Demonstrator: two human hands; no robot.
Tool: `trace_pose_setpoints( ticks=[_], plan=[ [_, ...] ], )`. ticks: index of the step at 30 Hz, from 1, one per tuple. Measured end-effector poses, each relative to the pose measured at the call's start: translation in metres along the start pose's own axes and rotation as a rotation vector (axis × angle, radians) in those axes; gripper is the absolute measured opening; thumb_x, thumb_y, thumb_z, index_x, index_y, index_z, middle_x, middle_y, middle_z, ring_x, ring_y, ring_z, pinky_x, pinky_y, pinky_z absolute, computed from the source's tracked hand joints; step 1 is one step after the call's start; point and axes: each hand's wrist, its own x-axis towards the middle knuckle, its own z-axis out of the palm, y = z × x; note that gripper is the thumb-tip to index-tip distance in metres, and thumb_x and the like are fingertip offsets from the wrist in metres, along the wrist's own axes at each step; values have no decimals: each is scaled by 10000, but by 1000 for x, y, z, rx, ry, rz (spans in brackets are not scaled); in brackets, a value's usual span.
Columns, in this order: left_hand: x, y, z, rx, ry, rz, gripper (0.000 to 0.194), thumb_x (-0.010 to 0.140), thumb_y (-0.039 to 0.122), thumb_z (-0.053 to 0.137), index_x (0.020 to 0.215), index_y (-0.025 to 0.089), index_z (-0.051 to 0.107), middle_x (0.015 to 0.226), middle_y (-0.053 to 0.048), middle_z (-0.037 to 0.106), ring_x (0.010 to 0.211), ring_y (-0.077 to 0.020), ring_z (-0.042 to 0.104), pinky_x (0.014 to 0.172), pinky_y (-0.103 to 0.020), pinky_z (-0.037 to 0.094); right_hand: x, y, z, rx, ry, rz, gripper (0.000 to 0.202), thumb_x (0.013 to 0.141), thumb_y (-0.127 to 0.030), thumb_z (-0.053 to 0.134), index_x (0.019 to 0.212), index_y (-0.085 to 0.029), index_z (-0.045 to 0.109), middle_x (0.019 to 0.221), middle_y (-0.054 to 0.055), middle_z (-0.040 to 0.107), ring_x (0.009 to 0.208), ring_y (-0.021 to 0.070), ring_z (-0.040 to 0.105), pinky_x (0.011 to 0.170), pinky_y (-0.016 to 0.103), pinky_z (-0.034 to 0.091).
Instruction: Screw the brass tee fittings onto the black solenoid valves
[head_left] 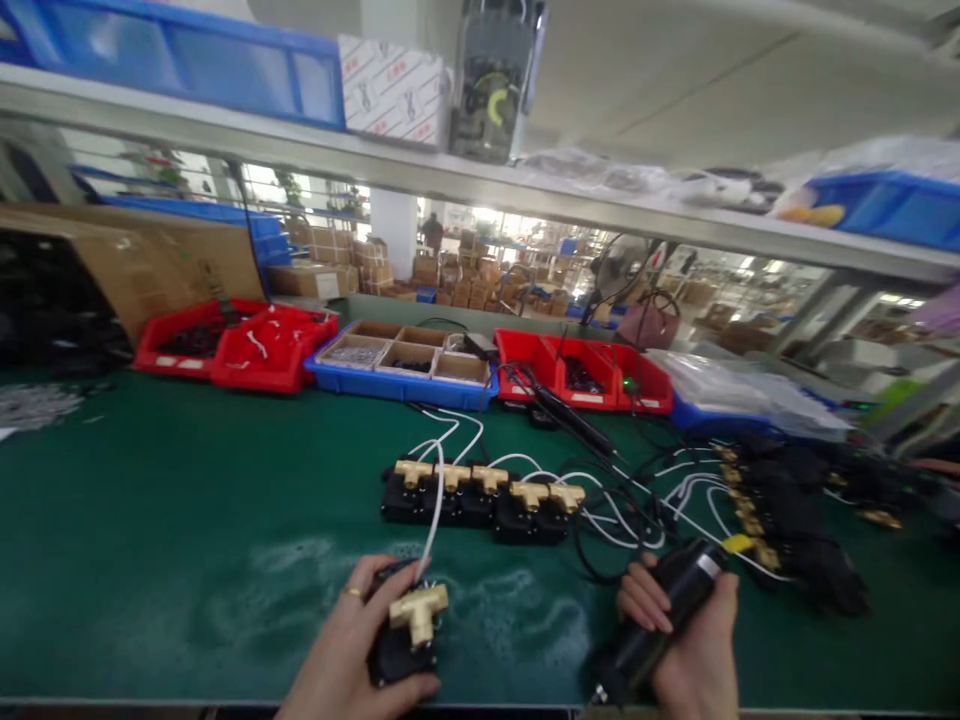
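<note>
At the near edge of the green tabletop point(187, 520), the person's left hand point(352, 650) has its grip clamped on a black valve unit with a brass T-fitting point(409, 625), fingers wrapped over the black body and a ring showing on one finger. A white wire point(437, 500) runs up from this unit toward the middle of the tabletop. The right hand point(694, 650), just to the right along the same near edge, has its grip closed around a black electric screwdriver point(664, 620), which lies tilted with its tip low near the edge and a yellow-marked cable end pointing up and to the right. Beyond both hands, toward the middle of the tabletop, a row of five matching valve units point(484, 495) sits side by side, brass fittings on top, white wires trailing behind them. Near the right edge a heap of further valve units point(795, 510) lies tangled in black and white cables. Along the far edge stand red bins point(240, 345), a blue divided tray point(401, 365) and more red bins point(581, 375), with a clear plastic bag point(750, 400) beside them.
</note>
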Motion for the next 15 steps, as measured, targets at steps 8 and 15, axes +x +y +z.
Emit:
trace_pose_setpoints(
  ticks=[8, 15],
  plan=[
    [18, 36, 38, -78, -98, 2, 858, 612, 118, 851, 1382, 313, 525, 1354, -88, 399, 1278, -305, 459, 1128, -520, 400, -36, -20, 66, -208, -55, -89, 646, 590, -788, 739, 689, -163, 609, 461, -82, 380, 321, 58, 341, 299, 184, 332],
    [26, 46, 55, 12, -225, 44, 945, 642, 134, 875, 1462, 339, 451, 1330, -89, 481, 1314, -319, 422, 1128, -525, 408, -71, -34, 141, -411, -408, -237, 642, 561, -761, 800, 732, -157, 669, 420, -31, 483, 279, 112, 394, 282, 222, 335]
  ],
)
